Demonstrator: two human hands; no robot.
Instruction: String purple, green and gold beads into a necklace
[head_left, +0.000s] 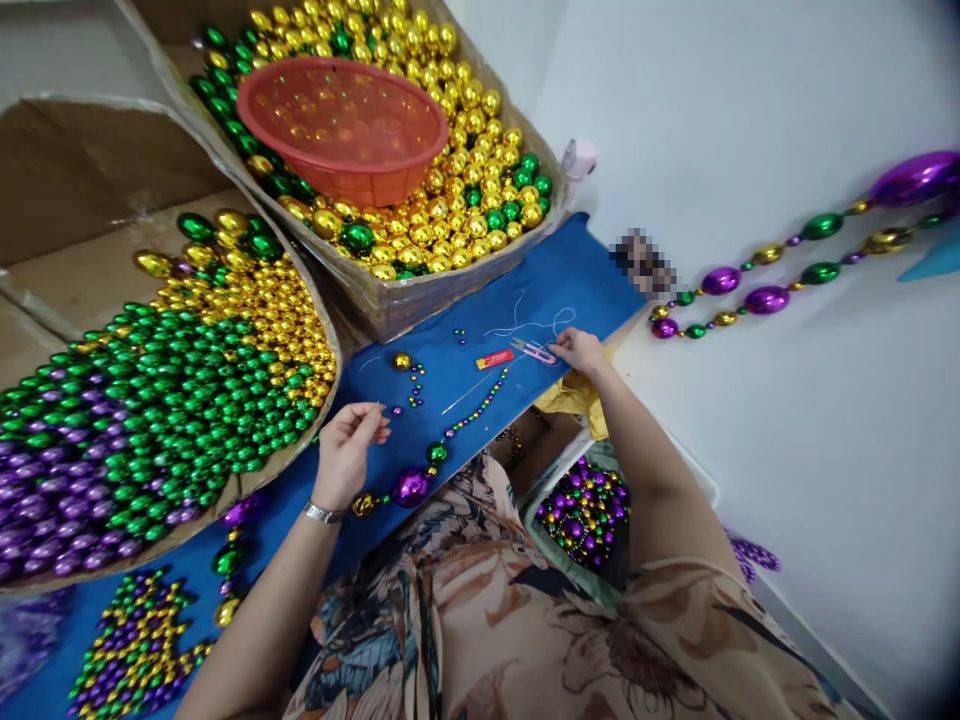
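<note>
My left hand (351,450), with a metal band at the wrist, hovers at the near-left edge of the blue table; its thumb and finger are pinched, and what lies between them is too small to tell. My right hand (579,352) is closed in a pinch by the handles of pink thread snips (534,350); whatever it grips cannot be made out. Between the hands lies a bead strand (480,408) of small beads leading to larger green, purple and gold ones. A long thin needle (466,396) rests beside it. Loose white thread (517,328) curls beyond the snips.
Small loose beads (417,385) and a red-and-yellow packet (494,359) lie on the blue table (592,275). Large cardboard boxes of beads (397,300) stand behind and left, one holding an orange basket (345,180). A bin of beads (583,510) sits below; a bead garland (766,299) hangs right.
</note>
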